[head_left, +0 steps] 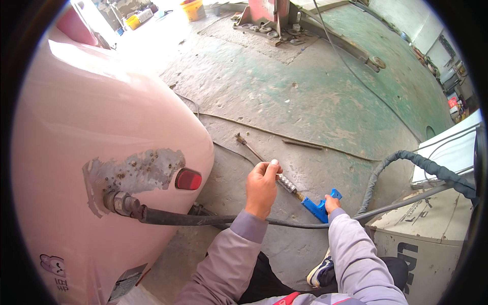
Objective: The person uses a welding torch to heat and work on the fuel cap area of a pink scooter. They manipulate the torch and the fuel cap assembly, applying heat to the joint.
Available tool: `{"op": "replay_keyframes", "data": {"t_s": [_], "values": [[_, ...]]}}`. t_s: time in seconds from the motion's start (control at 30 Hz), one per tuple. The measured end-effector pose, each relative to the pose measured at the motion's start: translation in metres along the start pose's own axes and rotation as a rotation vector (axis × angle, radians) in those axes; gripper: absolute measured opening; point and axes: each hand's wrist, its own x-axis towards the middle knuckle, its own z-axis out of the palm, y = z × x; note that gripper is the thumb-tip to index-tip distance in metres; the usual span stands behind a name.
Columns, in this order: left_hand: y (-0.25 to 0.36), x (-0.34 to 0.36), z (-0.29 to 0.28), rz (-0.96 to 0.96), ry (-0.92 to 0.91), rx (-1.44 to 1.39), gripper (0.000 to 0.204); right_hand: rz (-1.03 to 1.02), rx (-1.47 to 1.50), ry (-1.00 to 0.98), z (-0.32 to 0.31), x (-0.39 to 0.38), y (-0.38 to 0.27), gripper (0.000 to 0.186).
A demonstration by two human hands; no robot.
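Observation:
My right hand (333,204) is closed round the blue pistol grip of a slide hammer (317,209). Its knurled metal weight (286,183) and thin rod slant away to a small tip above the floor. My left hand (262,188) is raised in front of the rod, thumb and forefinger pressed together; whatever they pinch, if anything, cannot be made out. At left stands a pink car body (127,112), with a bare grey patch (145,168) marked by several dark spots. A metal fitting (121,204) on the patch carries a thick black cable (178,218), running behind my left forearm.
A red reflector (188,179) sits beside the patch. A sleeved hose (406,158) arches to a white machine (447,152) at right, above a worn cream drum (417,239). Thin cables (284,133) cross the floor. A red post (264,12) and yellow bucket (192,9) stand far off.

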Motion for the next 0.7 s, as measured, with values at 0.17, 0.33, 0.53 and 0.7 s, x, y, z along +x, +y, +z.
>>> {"op": "replay_keyframes", "data": {"t_s": [0.17, 0.33, 0.53, 0.7], "values": [[-0.006, 0.003, 0.01, -0.071, 0.029, -0.002, 0.026, -0.069, 0.231, -0.06, -0.017, -0.022, -0.022, 0.063], [-0.01, 0.005, 0.012, -0.045, 0.089, -0.005, 0.028, -0.287, 0.31, 0.213, -0.022, -0.036, -0.053, 0.07], [-0.008, 0.002, 0.007, 0.028, 0.211, -0.001, 0.03, -0.275, 0.616, 0.298, -0.055, -0.068, -0.104, 0.049], [-0.004, 0.002, 0.006, 0.046, 0.242, 0.03, 0.035, -0.383, 0.919, 0.303, -0.097, -0.093, -0.144, 0.035]]}}
